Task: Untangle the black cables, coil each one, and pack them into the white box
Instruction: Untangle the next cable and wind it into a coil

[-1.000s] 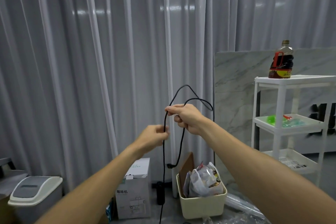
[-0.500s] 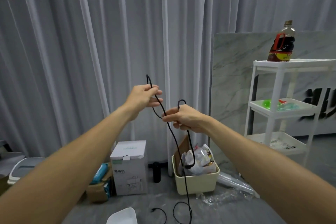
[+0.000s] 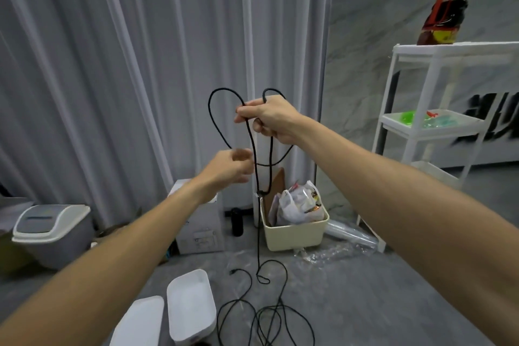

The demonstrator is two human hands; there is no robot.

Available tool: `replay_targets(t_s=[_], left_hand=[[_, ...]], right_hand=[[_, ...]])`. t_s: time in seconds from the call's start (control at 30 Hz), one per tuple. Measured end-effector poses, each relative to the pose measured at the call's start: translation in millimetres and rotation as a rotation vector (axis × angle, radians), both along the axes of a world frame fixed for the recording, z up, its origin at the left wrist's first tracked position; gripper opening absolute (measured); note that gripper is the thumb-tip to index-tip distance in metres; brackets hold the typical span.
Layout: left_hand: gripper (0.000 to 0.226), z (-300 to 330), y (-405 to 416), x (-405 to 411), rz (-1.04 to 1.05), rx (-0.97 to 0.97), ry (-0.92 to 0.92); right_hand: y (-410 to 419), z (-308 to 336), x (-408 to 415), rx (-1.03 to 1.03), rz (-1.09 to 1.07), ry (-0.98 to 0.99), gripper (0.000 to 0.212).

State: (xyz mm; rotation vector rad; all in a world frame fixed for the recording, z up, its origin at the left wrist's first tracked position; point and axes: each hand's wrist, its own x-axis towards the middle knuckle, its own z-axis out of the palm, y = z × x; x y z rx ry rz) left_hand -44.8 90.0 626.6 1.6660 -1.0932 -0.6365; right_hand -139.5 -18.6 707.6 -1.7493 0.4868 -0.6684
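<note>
Right hand (image 3: 271,118) raised, fingers curled round gathered loops of the black cable (image 3: 214,118); two loops standing above the fist, one more than half a second ago. Left hand (image 3: 231,167) lowered from its earlier high position, now below the right, blurred, fingertips pinching or guiding the hanging strand; exact grip cannot be told. Free length dropping straight to the floor (image 3: 379,303), ending in loose, overlapping turns beside the white box (image 3: 191,303), lid (image 3: 137,323) lying next to it. Judged: coiling in progress, a fresh turn just laid into the right hand, much cable remaining on the floor. Next: draw up another length, watching for snags in the crossed turns below.
</note>
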Motion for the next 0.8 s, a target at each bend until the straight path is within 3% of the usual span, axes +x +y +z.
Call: replay_targets(t_s=[0.1,0.2,0.4,0.47,0.63,0.8], left_hand=[[0.025,-15.2,-6.8,-7.9,-0.050,0.061,-0.008],[0.018,-17.9,-14.5,-5.3,-0.023,0.031,0.010],[0.018,-6.6,-24.1,11.1,0.170,-0.210,0.164],[0.018,2.0,-27.1,17.7,0.229,-0.288,0.258],[0.017,25.4,-27.6,32.6,0.283,-0.490,0.728],[0.012,28.5,-29.9,37.2,0.263,-0.543,0.894]], right_hand=[[-1.6,-4.0,2.4,0.032,-0.004,-0.013,0.005],[-6.7,-7.8,0.1,0.063,-0.021,-0.033,0.016],[-17.8,-32.0,-9.6,0.074,-0.023,0.037,0.019],[-19.0,-44.5,-11.9,0.066,-0.004,0.094,0.024],[-16.1,-70.5,-14.3,0.066,0.046,0.169,0.033],[-17.5,-84.3,-11.0,0.087,-0.006,0.180,0.024]])
